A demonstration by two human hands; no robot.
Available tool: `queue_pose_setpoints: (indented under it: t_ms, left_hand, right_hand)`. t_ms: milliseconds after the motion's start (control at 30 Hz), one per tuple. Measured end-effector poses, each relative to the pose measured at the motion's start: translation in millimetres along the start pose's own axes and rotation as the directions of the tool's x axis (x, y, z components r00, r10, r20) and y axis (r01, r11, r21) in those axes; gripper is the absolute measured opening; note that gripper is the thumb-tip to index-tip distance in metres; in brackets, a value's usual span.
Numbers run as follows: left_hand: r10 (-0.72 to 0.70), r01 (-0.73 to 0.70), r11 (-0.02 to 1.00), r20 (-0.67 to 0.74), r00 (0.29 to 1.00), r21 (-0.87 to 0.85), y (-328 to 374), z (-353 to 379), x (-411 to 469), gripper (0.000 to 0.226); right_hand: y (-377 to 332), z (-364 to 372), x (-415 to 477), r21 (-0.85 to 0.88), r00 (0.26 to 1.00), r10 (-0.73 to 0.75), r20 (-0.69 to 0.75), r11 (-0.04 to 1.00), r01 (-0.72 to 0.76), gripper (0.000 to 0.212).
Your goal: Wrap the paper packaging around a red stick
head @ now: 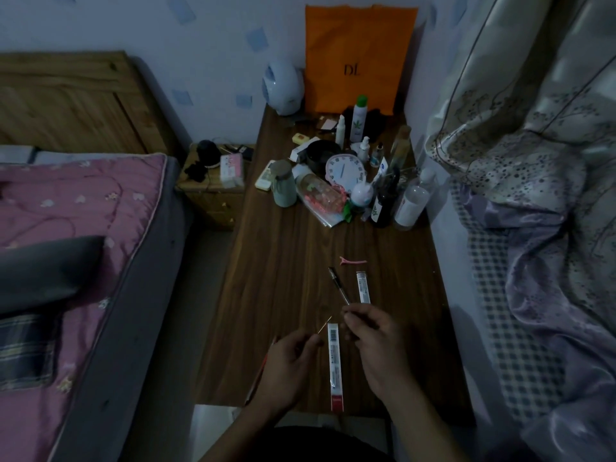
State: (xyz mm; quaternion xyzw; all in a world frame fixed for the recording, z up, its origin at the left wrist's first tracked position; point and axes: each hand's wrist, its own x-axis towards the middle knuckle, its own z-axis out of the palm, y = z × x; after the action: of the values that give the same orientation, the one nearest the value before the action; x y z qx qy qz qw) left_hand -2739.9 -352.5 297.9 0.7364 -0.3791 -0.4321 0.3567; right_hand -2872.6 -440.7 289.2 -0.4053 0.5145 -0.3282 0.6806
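The left hand (288, 365) pinches a thin refill (325, 324) whose tip points up and right, near the near edge of the desk (283, 278). The right hand (373, 338), close beside it but not touching, grips the lower end of a black pen (338, 285), which slants away up-left. Between the hands lies a long packet (335, 365), its red end at the desk's near edge. A second packet (363, 288) lies just right of the pen, a pink clip (352, 261) beyond. Bare wood stretches to the clutter of bottles (360, 120) and a clock (345, 171). A bed (66, 211) stands to the left.
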Motion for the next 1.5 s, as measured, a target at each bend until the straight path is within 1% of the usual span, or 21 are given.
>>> queue_pose_setpoints:
  t_ms: [100,233,367,667,800,1000,1100,1200,1333,1500]
  left_hand:
    - [0.045,-0.046,0.999,-0.007,0.999,-0.008,11,-4,-5,0.021]
    - [0.1,-0.1,0.995,-0.028,0.995,0.005,17,-8,-10,0.021]
    - [0.139,-0.139,0.99,-0.042,0.989,0.011,17,-10,-15,0.021]
    - [0.167,-0.166,0.986,-0.062,0.984,0.019,20,-12,-20,0.021]
    - [0.164,-0.163,0.987,-0.084,0.983,0.012,21,-12,-22,0.023]
    - [0.172,-0.173,0.985,-0.089,0.981,0.004,21,-12,-26,0.025]
    - [0.183,-0.182,0.983,-0.1,0.978,0.018,21,-11,-27,0.022]
    - [0.195,-0.195,0.981,-0.124,0.973,0.017,22,-9,-28,0.018]
    - [0.177,-0.174,0.984,-0.139,0.974,0.038,21,-7,-29,0.02]
    - [0.157,-0.152,0.987,-0.127,0.979,0.046,21,-7,-31,0.02]
  right_hand:
    - [-7,5,-4,0.03,0.999,-0.024,0.036,0.999,0.023,0.026]
    - [-12,7,-6,0.106,0.996,-0.032,0.088,0.994,0.023,0.015]
    - [-15,7,-8,0.15,0.993,-0.018,0.114,0.989,0.001,0.015]
    - [-21,10,-15,0.158,0.982,-0.018,0.188,0.987,-0.012,0.02]
    - [-21,9,-17,0.194,0.971,-0.012,0.239,0.98,-0.035,0.014]
    - [-21,8,-17,0.238,0.965,-0.02,0.262,0.97,-0.044,0.016]
    - [-22,8,-19,0.227,0.964,-0.025,0.266,0.973,-0.037,0.021]
    - [-23,7,-20,0.18,0.963,-0.045,0.265,0.984,-0.004,0.02]
    - [-20,7,-20,0.102,0.967,-0.047,0.251,0.995,0.022,0.024]
    - [-17,5,-20,0.027,0.968,-0.072,0.239,0.997,0.068,0.022]
